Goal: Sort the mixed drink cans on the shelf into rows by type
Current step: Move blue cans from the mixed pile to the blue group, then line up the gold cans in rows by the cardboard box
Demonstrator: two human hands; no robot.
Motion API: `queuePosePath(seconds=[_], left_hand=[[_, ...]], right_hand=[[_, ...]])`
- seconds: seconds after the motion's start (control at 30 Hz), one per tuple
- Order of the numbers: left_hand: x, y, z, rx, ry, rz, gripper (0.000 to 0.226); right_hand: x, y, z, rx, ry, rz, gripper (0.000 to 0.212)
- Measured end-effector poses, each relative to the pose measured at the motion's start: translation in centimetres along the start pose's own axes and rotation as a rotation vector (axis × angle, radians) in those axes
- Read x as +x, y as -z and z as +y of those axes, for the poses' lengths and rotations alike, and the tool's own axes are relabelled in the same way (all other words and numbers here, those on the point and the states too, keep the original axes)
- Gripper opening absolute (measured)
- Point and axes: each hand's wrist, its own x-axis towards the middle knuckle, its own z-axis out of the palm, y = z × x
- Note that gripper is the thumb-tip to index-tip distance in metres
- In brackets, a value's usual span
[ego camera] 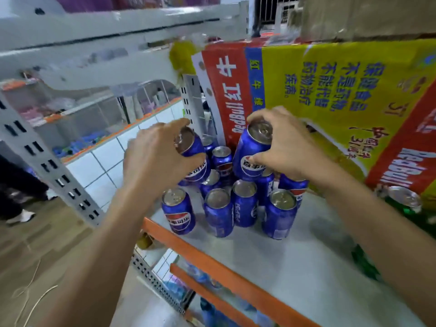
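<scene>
Each of my hands holds a blue Pepsi can above the shelf. My left hand grips one blue can tilted to the left. My right hand grips another blue can round its top rim. Below them several more blue Pepsi cans stand upright in a cluster on the grey shelf, some hidden behind my hands. At the right edge lies a green can, partly cut off.
A large red and yellow Red Bull carton stands at the back right of the shelf, close behind my right hand. The shelf's orange front edge and a perforated grey upright are at the left. A lower shelf holds more goods.
</scene>
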Motion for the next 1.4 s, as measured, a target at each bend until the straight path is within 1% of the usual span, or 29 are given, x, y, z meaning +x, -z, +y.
queuePosePath(seconds=[0.07, 0.17, 0.23, 0.3, 0.4, 0.53, 0.67, 0.73, 0.8, 0.87, 0.9, 1.03, 1.13, 1.27, 1.33, 1.4], left_hand=[[1.9, -0.5, -2.1, 0.051, -0.017, -0.056, 0.074], [4.0, -1.9, -4.3, 0.068, -0.049, -0.129, 0.068], [4.8, -3.3, -5.5, 0.065, -0.075, -0.210, 0.064], [5.4, -4.9, -6.6, 0.086, -0.103, -0.300, 0.064], [6.1, -7.0, -8.1, 0.087, -0.131, -0.369, 0.057], [6.6, -9.4, -9.3, 0.037, -0.155, -0.479, 0.048], [7.0, -11.2, -9.7, 0.062, -0.186, -0.599, 0.049], [7.2, -11.7, -9.9, 0.121, -0.224, -0.646, 0.053], [7.5, -11.9, -10.1, 0.135, -0.248, -0.677, 0.055], [7.9, -11.5, -10.0, 0.110, -0.260, -0.673, 0.055], [8.0, -11.1, -9.8, 0.102, -0.270, -0.639, 0.054], [7.6, -9.2, -7.6, 0.103, -0.350, -0.433, 0.049], [7.1, -8.8, -5.4, -0.055, -0.451, -0.329, 0.046], [5.1, -9.3, -1.5, -0.145, -0.602, -0.317, 0.048], [3.4, -9.7, 0.9, -0.190, -0.695, -0.328, 0.045], [1.2, -10.0, 3.8, -0.186, -0.793, -0.359, 0.042]], right_hand=[[2.1, -1.9, -0.3, -0.012, -0.033, 0.036, 0.070], [4.9, -4.9, -0.3, -0.084, -0.088, 0.017, 0.072], [6.2, -6.9, -0.1, -0.148, -0.113, -0.036, 0.070], [6.9, -8.6, 0.3, -0.226, -0.112, -0.104, 0.064], [7.1, -10.5, 0.6, -0.270, -0.170, -0.206, 0.065], [7.0, -12.6, 1.2, -0.385, -0.171, -0.275, 0.062], [6.7, -13.8, 1.2, -0.461, -0.278, -0.363, 0.077], [6.6, -14.0, 1.4, -0.484, -0.290, -0.378, 0.076], [6.4, -14.0, 1.5, -0.462, -0.272, -0.381, 0.069], [6.1, -13.7, 1.4, -0.426, -0.256, -0.388, 0.068], [5.8, -13.4, 1.3, -0.416, -0.247, -0.385, 0.068], [4.8, -11.7, 0.2, -0.406, -0.207, -0.301, 0.058], [3.5, -9.8, -0.9, -0.434, -0.183, -0.210, 0.051], [0.7, -7.0, -1.2, -0.502, -0.208, -0.117, 0.050], [-1.6, -5.4, -0.7, -0.509, -0.260, -0.099, 0.051], [-4.6, -3.5, -0.3, -0.527, -0.310, -0.073, 0.055]])
